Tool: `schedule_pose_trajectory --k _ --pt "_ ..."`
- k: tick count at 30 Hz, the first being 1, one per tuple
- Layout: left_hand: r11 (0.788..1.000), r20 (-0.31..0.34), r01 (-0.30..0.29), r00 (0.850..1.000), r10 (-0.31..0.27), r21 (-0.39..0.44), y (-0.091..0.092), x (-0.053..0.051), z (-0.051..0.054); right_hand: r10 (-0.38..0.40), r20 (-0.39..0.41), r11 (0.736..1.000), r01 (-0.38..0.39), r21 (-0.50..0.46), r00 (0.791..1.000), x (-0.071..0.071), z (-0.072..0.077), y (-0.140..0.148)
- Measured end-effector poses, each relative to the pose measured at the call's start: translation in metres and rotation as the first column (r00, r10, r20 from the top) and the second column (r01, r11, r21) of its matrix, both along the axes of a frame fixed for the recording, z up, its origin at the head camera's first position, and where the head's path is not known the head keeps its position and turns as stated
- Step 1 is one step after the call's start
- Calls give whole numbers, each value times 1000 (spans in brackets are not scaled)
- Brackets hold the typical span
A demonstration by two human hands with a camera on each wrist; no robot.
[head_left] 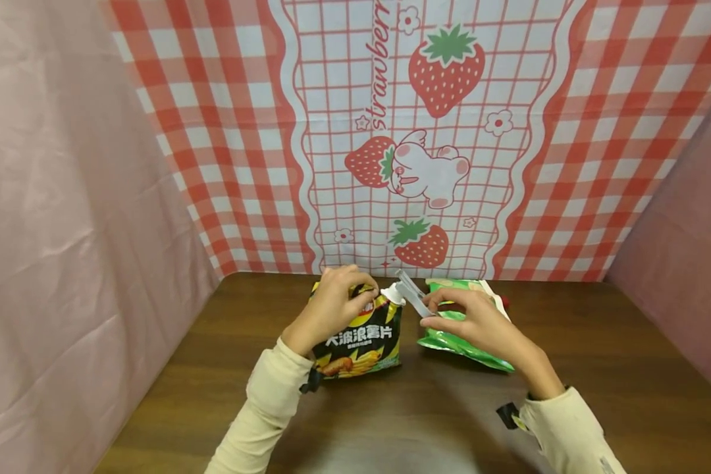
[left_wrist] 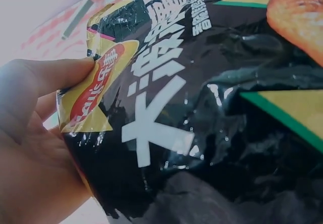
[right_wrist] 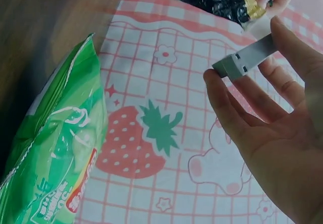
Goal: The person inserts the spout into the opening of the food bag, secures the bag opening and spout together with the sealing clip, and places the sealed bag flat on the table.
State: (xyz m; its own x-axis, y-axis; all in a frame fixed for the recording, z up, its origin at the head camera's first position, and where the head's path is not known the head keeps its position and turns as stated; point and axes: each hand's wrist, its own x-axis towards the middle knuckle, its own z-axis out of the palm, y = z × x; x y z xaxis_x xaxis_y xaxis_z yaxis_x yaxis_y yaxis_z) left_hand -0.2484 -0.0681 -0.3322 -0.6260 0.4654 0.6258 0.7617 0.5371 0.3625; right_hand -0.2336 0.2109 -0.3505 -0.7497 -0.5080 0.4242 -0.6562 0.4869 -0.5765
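A black chip bag (head_left: 361, 342) stands on the table, its lower front facing me. My left hand (head_left: 332, 303) grips its top edge; in the left wrist view the thumb (left_wrist: 70, 72) presses on the front and the other fingers go behind. At the bag's top right corner is a pale bag-sealing clip (head_left: 415, 297) with a white spout (head_left: 394, 293). My right hand (head_left: 471, 320) pinches the clip's near end between thumb and fingertips, and its two bars are spread apart. Whether the clip encloses any of the bag's edge, I cannot tell.
Behind and beside the right hand lies a green chip bag (head_left: 465, 352), with a small red thing (head_left: 505, 302) partly hidden at its right. A strawberry-print cloth (head_left: 415, 131) hangs along the back edge of the brown table (head_left: 225, 368). Pink cloth (head_left: 53, 230) hangs at the left.
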Motion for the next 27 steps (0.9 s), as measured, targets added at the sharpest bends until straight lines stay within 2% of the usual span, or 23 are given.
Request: schedule_pose_trajectory --k 4,8,15,18,23,27 --pt "999 31 47 998 -48 16 3 1 2 -15 -23 1000 14 -12 1000 5 3 -3" --pt "995 66 89 994 -91 37 6 4 3 -26 -80 1000 27 0 996 9 7 -6" --pt "986 124 155 979 -162 67 10 7 3 -21 -137 1000 23 10 990 17 13 -12" --pt "984 144 162 975 -171 68 12 7 3 -11 -99 1000 10 -14 995 18 13 -13" --pt "985 160 159 973 -169 72 13 6 1 4 13 997 -3 -82 1000 18 12 -15" --pt "980 166 182 967 -192 77 13 6 -1 -7 30 998 9 -59 1000 19 13 -16"
